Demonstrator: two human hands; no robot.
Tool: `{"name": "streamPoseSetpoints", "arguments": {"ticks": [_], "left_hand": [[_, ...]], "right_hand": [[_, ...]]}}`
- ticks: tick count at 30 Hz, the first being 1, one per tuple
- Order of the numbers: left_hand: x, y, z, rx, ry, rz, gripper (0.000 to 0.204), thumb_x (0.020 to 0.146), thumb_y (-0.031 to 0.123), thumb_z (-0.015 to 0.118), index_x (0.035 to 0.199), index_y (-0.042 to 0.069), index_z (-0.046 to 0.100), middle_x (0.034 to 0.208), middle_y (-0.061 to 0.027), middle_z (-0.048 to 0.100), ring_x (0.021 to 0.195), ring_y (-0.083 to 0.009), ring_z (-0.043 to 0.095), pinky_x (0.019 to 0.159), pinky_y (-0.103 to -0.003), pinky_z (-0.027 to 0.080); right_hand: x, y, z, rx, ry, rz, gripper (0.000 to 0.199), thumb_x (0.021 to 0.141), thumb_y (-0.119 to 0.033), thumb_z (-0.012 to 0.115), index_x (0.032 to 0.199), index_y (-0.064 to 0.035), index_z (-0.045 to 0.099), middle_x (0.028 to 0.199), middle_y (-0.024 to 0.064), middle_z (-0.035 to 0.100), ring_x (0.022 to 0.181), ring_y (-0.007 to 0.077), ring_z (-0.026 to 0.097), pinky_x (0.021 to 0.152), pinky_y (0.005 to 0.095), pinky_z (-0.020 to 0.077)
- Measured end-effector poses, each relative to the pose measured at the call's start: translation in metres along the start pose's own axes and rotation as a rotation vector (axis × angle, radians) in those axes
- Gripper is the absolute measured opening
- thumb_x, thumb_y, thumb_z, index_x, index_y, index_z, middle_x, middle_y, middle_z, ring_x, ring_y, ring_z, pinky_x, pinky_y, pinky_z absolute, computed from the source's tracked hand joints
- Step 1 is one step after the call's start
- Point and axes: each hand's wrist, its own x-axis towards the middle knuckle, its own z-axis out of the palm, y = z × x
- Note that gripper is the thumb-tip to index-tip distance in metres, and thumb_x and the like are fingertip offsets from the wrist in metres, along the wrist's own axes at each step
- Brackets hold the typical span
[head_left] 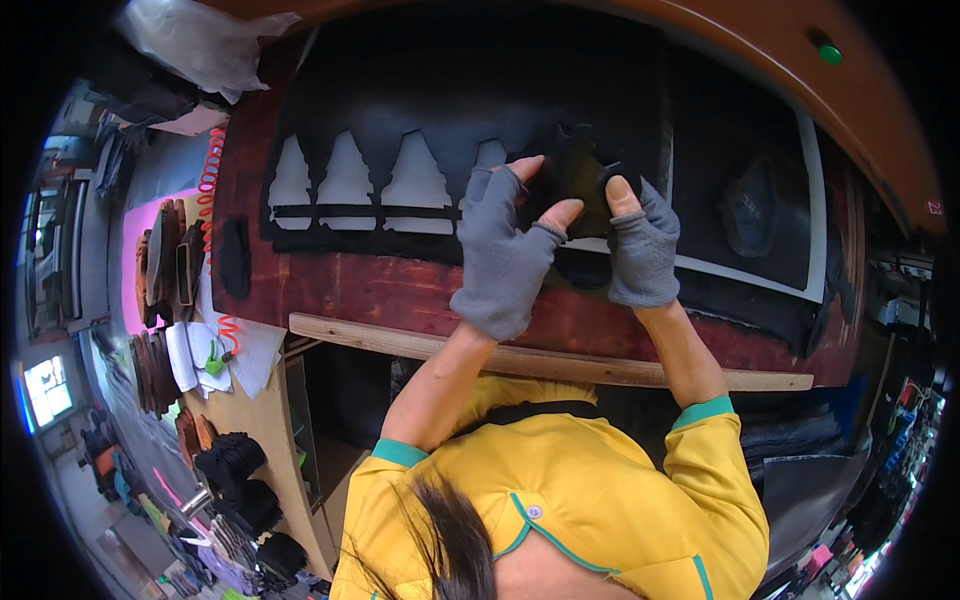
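Both hands wear grey fingerless gloves and meet at a dark, glossy piece (578, 172) over the black sheet (450, 75). My left hand (507, 245) is at its left side, thumb and forefinger bent around its edge. My right hand (645, 240) grips its right side, the thumb on top and the other fingers mostly hidden. The piece's exact kind is hard to make out against the sheet. To the left, a row of several tapered cut-outs (416, 175) in the sheet shows a pale surface beneath.
A dark, pointed oval piece (750, 205) lies at the right. The reddish table (350, 285) has a wooden strip (400, 338) along its near edge. A red coiled hose (212, 170) hangs at the left, near papers (255, 350) and stacked brown pieces (170, 255). An orange machine beam (760, 45) crosses the far side.
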Motion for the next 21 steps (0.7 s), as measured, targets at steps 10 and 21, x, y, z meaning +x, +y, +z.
{"name": "streamPoseSetpoints", "arguments": {"ticks": [10, 21], "left_hand": [[-0.012, -0.026, -0.010, 0.027, 0.110, 0.008, 0.024, 0.083, 0.000, 0.077, 0.105, 0.001, 0.069, 0.088, 0.0004, 0.061, 0.073, -0.0091, 0.056, 0.072, -0.020, 0.047], [-0.018, -0.026, -0.026, -0.140, 0.179, 0.027, 0.049, 0.080, 0.002, 0.079, 0.124, 0.003, 0.056, 0.108, -0.0045, 0.060, 0.093, -0.0131, 0.058, 0.082, -0.025, 0.050]], "right_hand": [[0.004, 0.026, 0.015, -0.214, 0.083, 0.027, 0.028, 0.098, -0.023, 0.066, 0.117, -0.0023, 0.067, 0.100, -0.0017, 0.067, 0.089, 0.0057, 0.056, 0.080, 0.0217, 0.0480], [0.023, 0.015, 0.004, 0.013, 0.182, 0.112, 0.027, 0.095, -0.027, 0.069, 0.106, -0.0023, 0.071, 0.096, -0.0005, 0.069, 0.088, 0.0084, 0.061, 0.080, 0.0225, 0.0499]]}}
